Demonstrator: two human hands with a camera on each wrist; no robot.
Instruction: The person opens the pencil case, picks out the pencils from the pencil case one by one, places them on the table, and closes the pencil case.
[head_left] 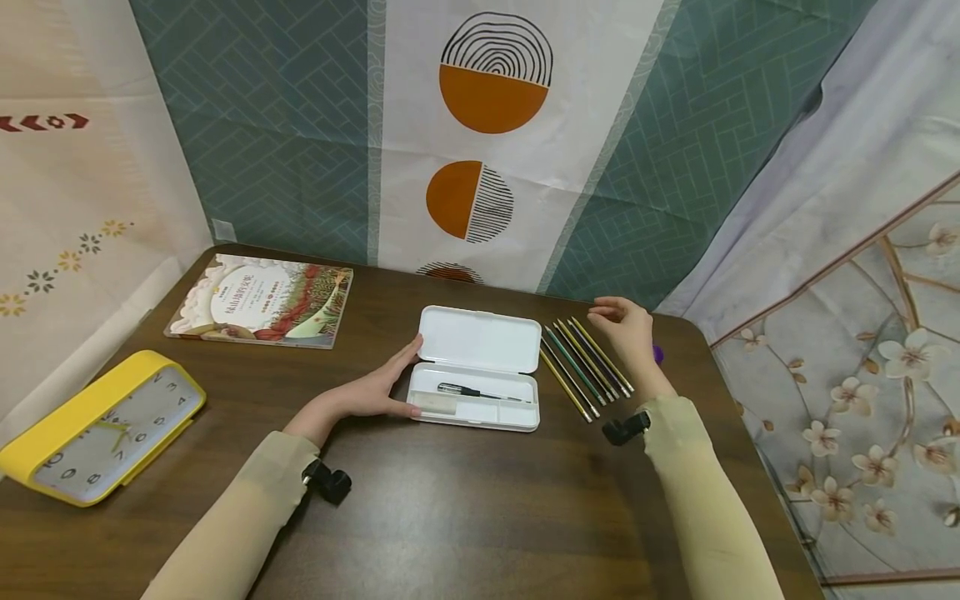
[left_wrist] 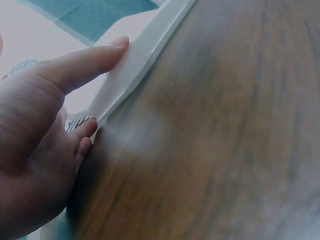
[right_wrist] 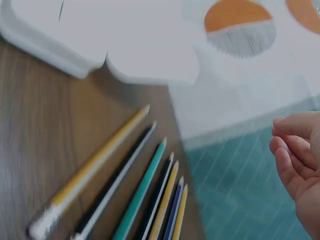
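Observation:
A white pencil case (head_left: pixel 517 421) lies unfolded on the table, its lid (head_left: pixel 480 337) laid back. Inside are a pale eraser (head_left: pixel 435 404) and a slim black and silver pen-like tool (head_left: pixel 468 391). At the case's left side my left hand (head_left: pixel 367 393) rests with thumb and fingers spread, the thumb (left_wrist: pixel 102 60) against the white wall. Several pencils (head_left: pixel 575 365) lie side by side to the right of the case, yellow, dark and teal (right_wrist: pixel 143 187). Over their far right end, my right hand (head_left: pixel 626 329) hovers with loosely bent fingers and nothing seen between them.
A picture book (head_left: pixel 262 300) lies at the back left, with a yellow clock (head_left: pixel 97 408) in front of it. Partly hidden behind the right wrist is a small purple thing (head_left: pixel 657 354). Patterned cloth (head_left: pixel 300 125) hangs along the table's far edge.

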